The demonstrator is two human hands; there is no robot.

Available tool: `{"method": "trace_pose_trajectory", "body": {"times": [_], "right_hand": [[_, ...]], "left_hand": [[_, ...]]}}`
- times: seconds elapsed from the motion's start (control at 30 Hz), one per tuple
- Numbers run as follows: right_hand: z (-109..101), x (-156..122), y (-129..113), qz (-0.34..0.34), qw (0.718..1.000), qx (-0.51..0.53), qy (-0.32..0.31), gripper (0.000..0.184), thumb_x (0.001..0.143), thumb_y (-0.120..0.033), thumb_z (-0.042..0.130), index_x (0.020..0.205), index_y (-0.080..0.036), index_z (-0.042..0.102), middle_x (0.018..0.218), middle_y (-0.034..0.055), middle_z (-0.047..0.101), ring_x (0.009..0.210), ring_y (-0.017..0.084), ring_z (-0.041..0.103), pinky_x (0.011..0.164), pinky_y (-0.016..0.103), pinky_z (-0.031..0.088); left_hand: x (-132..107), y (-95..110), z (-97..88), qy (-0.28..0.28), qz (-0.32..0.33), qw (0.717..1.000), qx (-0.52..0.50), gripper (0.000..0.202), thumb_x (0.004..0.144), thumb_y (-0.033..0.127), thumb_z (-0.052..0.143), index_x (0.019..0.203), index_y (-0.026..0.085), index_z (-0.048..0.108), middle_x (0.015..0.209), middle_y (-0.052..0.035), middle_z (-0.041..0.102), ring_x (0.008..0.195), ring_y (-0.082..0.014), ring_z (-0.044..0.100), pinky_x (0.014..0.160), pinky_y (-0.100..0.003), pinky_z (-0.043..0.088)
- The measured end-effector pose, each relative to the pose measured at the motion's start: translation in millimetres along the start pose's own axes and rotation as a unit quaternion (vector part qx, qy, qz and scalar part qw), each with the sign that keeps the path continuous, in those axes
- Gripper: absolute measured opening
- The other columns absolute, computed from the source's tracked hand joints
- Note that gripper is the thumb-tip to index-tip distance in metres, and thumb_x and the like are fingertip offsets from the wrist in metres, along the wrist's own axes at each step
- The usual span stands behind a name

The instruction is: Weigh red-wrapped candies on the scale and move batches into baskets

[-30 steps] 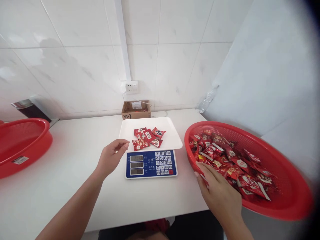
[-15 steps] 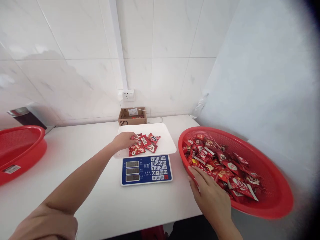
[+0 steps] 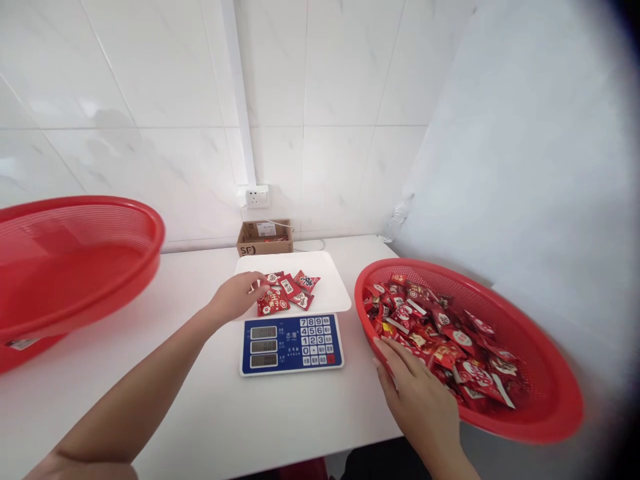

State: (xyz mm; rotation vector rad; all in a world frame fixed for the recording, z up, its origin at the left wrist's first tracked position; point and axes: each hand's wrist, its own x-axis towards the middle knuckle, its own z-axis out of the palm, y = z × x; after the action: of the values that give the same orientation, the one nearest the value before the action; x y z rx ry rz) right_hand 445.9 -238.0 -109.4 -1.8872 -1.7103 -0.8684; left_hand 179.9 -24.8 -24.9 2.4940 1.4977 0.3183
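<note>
Over the left side of the white weighing tray (image 3: 327,280), my left hand (image 3: 235,297) has its thumb and fingers apart. Its fingertips are beside several red snack packets (image 3: 287,290) lying in a loose pile, and nothing shows in its grasp. The tray belongs to a blue-faced digital scale (image 3: 293,343); its display digits are too faint to read surely. My right hand (image 3: 423,400) grips the near left rim of a red plastic basket (image 3: 550,400), thumb outside and fingers over the edge. Many small red packets (image 3: 440,333) fill that basket, which tilts a little.
At the left, a red basket (image 3: 145,267) hangs above another red basket (image 3: 35,353); what holds the upper one is out of view. Behind the scale, a cardboard box (image 3: 265,243) with red packets stands by the tiled wall, below a socket (image 3: 257,197).
My left hand has drawn back slightly to the left from the packets, its fingers opening. A red basket has come into view at the left, higher up. My right hand stays on the rim.
</note>
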Motion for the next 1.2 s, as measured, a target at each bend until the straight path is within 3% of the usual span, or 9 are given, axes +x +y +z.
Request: {"method": "trace_pose_trajectory", "body": {"times": [0.07, 0.17, 0.27, 0.4, 0.5, 0.63, 0.83, 1.0, 1.2], "right_hand": [[0, 0, 1, -0.003, 1.000, 0.000, -0.008, 0.037, 0.093, -0.034, 0.038, 0.107, -0.018, 0.068, 0.105, 0.0068, 0.071, 0.088, 0.017, 0.067, 0.074, 0.026, 0.051], [1, -1, 1, -0.001, 1.000, -0.005, -0.022, 0.037, 0.093, -0.034, 0.037, 0.107, -0.020, 0.068, 0.106, 0.0058, 0.071, 0.087, 0.017, 0.067, 0.073, 0.026, 0.052], [2, -1, 1, 0.008, 1.000, -0.005, -0.024, 0.039, 0.093, -0.036, 0.035, 0.106, -0.021, 0.069, 0.106, 0.0062, 0.071, 0.085, 0.018, 0.068, 0.072, 0.026, 0.052], [4, -1, 1, 0.009, 1.000, 0.005, -0.011, 0.039, 0.093, -0.038, 0.037, 0.107, -0.019, 0.069, 0.105, 0.0073, 0.071, 0.085, 0.018, 0.068, 0.071, 0.026, 0.051], [4, 0, 2, -0.008, 1.000, 0.003, -0.007, 0.041, 0.093, -0.039, 0.035, 0.107, -0.018, 0.068, 0.103, 0.0066, 0.072, 0.084, 0.018, 0.067, 0.070, 0.027, 0.051], [5, 0, 3, -0.017, 1.000, -0.008, -0.001, 0.044, 0.094, -0.041, 0.033, 0.107, -0.017, 0.067, 0.104, 0.0067, 0.071, 0.083, 0.018, 0.068, 0.068, 0.028, 0.051], [6, 0, 2, -0.007, 0.999, -0.033, -0.006, 0.045, 0.094, -0.041, 0.031, 0.104, -0.020, 0.069, 0.103, 0.0069, 0.072, 0.075, 0.018, 0.069, 0.062, 0.028, 0.054], [6, 0, 2, -0.006, 0.999, -0.028, -0.014, 0.043, 0.093, -0.040, 0.034, 0.106, -0.019, 0.069, 0.105, 0.0080, 0.071, 0.075, 0.019, 0.069, 0.063, 0.029, 0.056], [6, -1, 2, -0.019, 0.999, -0.025, -0.007, 0.043, 0.093, -0.042, 0.034, 0.106, -0.021, 0.069, 0.102, 0.0073, 0.072, 0.081, 0.020, 0.069, 0.065, 0.028, 0.055]], "left_hand": [[-21, -4, -2.6, 0.034, 0.021, 0.999, 0.001, 0.038, 0.088, 0.047, 0.039, 0.114, 0.025, 0.058, 0.115, -0.0052, 0.063, 0.106, -0.0227, 0.057, 0.085, -0.033, 0.047], [-51, -21, -9.8, 0.156, 0.065, 0.985, 0.047, 0.042, 0.090, 0.045, 0.039, 0.121, 0.022, 0.054, 0.129, -0.0095, 0.055, 0.123, -0.0265, 0.045, 0.101, -0.040, 0.038], [-74, -45, -20.0, 0.225, 0.026, 0.967, 0.115, 0.046, 0.090, 0.046, 0.037, 0.126, 0.021, 0.050, 0.136, -0.0121, 0.049, 0.131, -0.0308, 0.037, 0.105, -0.046, 0.033], [-93, -73, -26.4, 0.088, -0.103, 0.976, 0.172, 0.062, 0.084, 0.051, 0.046, 0.137, 0.019, 0.039, 0.128, -0.0152, 0.057, 0.121, -0.0377, 0.048, 0.098, -0.055, 0.036], [-99, -89, -22.6, -0.026, -0.178, 0.970, 0.161, 0.059, 0.085, 0.048, 0.041, 0.136, 0.019, 0.040, 0.111, -0.0161, 0.066, 0.099, -0.0381, 0.062, 0.080, -0.053, 0.046], [-93, -98, -15.1, -0.030, -0.195, 0.974, 0.116, 0.052, 0.091, 0.041, 0.025, 0.132, 0.016, 0.045, 0.105, -0.0187, 0.067, 0.092, -0.0364, 0.065, 0.066, -0.045, 0.049], [-58, -50, -5.0, 0.061, -0.027, 0.997, 0.029, 0.057, 0.089, 0.049, 0.038, 0.138, 0.021, 0.037, 0.140, -0.0124, 0.046, 0.129, -0.0299, 0.041, 0.100, -0.044, 0.039], [-21, 0, 7.9, -0.027, 0.084, 0.995, -0.048, 0.059, 0.083, 0.058, 0.046, 0.133, 0.027, 0.044, 0.135, -0.0095, 0.051, 0.122, -0.0275, 0.048, 0.096, -0.039, 0.043], [2, 11, 20.7, -0.043, 0.108, 0.993, -0.034, 0.049, 0.077, 0.047, 0.059, 0.120, 0.024, 0.056, 0.123, -0.0110, 0.058, 0.120, -0.0310, 0.048, 0.097, -0.042, 0.038]]}}
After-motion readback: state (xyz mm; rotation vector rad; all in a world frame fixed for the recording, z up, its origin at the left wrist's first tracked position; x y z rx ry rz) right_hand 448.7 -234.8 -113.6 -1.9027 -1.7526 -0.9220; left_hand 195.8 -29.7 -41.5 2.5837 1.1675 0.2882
